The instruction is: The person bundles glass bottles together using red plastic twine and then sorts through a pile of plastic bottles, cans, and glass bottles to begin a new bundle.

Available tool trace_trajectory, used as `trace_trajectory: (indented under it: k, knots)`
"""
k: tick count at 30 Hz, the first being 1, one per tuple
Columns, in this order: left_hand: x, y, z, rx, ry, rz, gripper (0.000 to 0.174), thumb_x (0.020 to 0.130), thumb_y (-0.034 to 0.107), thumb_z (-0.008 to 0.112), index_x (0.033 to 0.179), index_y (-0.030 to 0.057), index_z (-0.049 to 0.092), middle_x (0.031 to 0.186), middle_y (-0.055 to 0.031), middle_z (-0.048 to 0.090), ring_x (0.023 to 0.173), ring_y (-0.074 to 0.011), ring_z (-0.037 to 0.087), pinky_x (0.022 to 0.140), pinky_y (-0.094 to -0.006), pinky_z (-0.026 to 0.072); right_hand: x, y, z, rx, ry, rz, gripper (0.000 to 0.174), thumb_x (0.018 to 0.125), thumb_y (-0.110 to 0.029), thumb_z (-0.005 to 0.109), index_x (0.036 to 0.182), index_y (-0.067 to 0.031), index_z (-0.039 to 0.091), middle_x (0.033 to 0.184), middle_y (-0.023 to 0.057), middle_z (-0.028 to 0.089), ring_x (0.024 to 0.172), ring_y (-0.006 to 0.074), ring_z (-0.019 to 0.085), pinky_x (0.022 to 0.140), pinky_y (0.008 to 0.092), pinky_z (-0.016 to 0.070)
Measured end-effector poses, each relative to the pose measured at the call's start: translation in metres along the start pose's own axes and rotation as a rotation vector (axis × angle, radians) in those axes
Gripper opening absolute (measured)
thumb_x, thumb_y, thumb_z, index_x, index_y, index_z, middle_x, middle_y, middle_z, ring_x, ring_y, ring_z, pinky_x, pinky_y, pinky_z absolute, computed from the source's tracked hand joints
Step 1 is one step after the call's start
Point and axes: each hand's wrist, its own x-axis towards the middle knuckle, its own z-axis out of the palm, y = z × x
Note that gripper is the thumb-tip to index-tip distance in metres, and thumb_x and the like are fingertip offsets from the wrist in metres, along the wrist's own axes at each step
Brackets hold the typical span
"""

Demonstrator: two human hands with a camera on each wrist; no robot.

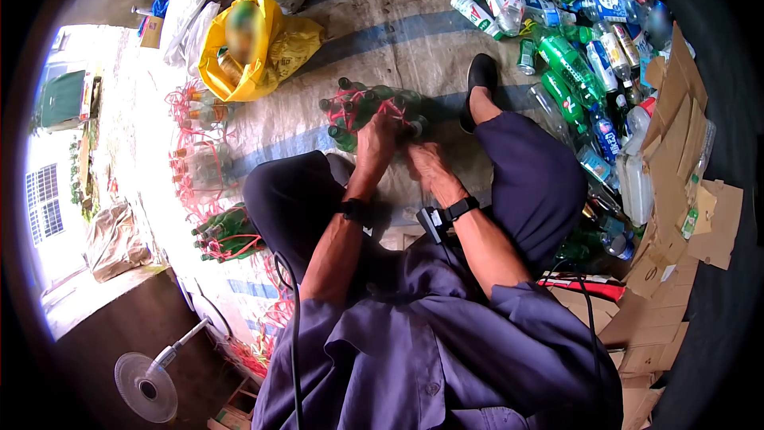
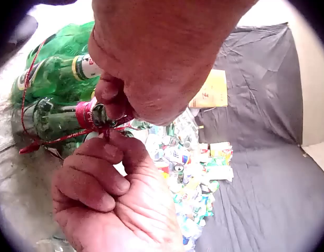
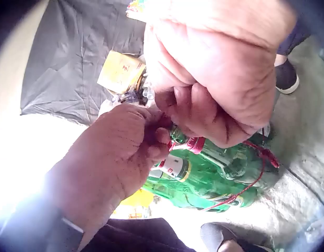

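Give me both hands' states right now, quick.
Left hand: fingers curled by a bottle neck; whether they grip anything is hidden.
Right hand: closed, pinching red string.

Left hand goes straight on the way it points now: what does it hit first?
Most likely the green bottles, bunched right at the left hand in the head view; which one is unclear, depth is hard to judge.

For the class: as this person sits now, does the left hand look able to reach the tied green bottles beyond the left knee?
Probably not directly: the left knee seems to block the way to those bottles, and the left hand is pinching red string.
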Motion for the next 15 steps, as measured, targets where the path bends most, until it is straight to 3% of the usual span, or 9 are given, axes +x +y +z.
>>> trace_trajectory:
  k: [3,6,8,9,11,15]
  knots:
    - [-0.002,-0.003,0.001,-0.054,0.047,-0.013,0.015,0.090,0.014,0.060,0.087,0.0002,0.063,0.082,-0.0182,0.069,0.075,-0.0338,0.069,0.068,-0.0408,0.0520,0.003,0.008,-0.007,0.050,-0.079,-0.021,0.028,0.083,-0.027,0.070,0.064,-0.0117,0.058,0.053,-0.0046,0.043,0.044,0.0074,0.041,0.038,0.0284,0.0252]
    - [-0.002,-0.002,0.000,-0.074,0.049,-0.025,0.015,0.090,0.015,0.061,0.087,0.0002,0.062,0.082,-0.0177,0.068,0.073,-0.0333,0.068,0.066,-0.0409,0.0515,0.014,0.009,-0.016,-0.092,-0.134,-0.026,0.034,0.082,-0.032,0.070,0.063,-0.0062,0.058,0.052,0.0004,0.048,0.045,0.0116,0.045,0.039,0.0337,0.0313]
    - [-0.003,-0.006,0.003,-0.053,0.075,-0.016,0.016,0.090,0.016,0.061,0.087,0.0000,0.062,0.080,-0.0173,0.068,0.073,-0.0321,0.068,0.066,-0.0414,0.0509,0.023,0.012,-0.019,-0.598,0.032,-0.350,0.033,0.077,-0.028,0.071,0.064,0.0005,0.059,0.053,0.0118,0.055,0.048,0.0213,0.054,0.045,0.0396,0.0403]
    - [-0.003,-0.004,0.003,-0.057,0.077,-0.018,0.016,0.090,0.016,0.061,0.087,0.0000,0.062,0.080,-0.0173,0.068,0.073,-0.0321,0.068,0.066,-0.0414,0.0509,0.033,0.018,-0.024,-0.603,0.032,-0.350,0.033,0.077,-0.028,0.071,0.064,0.0005,0.059,0.053,0.0118,0.055,0.048,0.0213,0.054,0.045,0.0396,0.0403]
    - [-0.003,0.002,0.001,-0.067,0.074,-0.102,0.027,0.093,0.024,0.053,0.090,0.0003,0.066,0.084,-0.0207,0.068,0.079,-0.0369,0.068,0.071,-0.0447,0.0523,0.053,0.031,-0.034,-0.974,0.092,-0.782,0.027,0.071,-0.020,0.070,0.066,0.0044,0.059,0.059,0.0224,0.058,0.054,0.0309,0.061,0.053,0.0424,0.0461]
    - [-0.006,-0.001,0.002,-0.222,0.076,-0.199,0.026,0.092,0.023,0.056,0.092,0.0000,0.066,0.085,-0.0199,0.069,0.080,-0.0355,0.069,0.073,-0.0442,0.0528,0.060,0.040,-0.033,-0.911,0.180,-0.785,0.022,0.067,-0.015,0.069,0.066,0.0050,0.060,0.062,0.0257,0.059,0.056,0.0352,0.062,0.055,0.0420,0.0478]
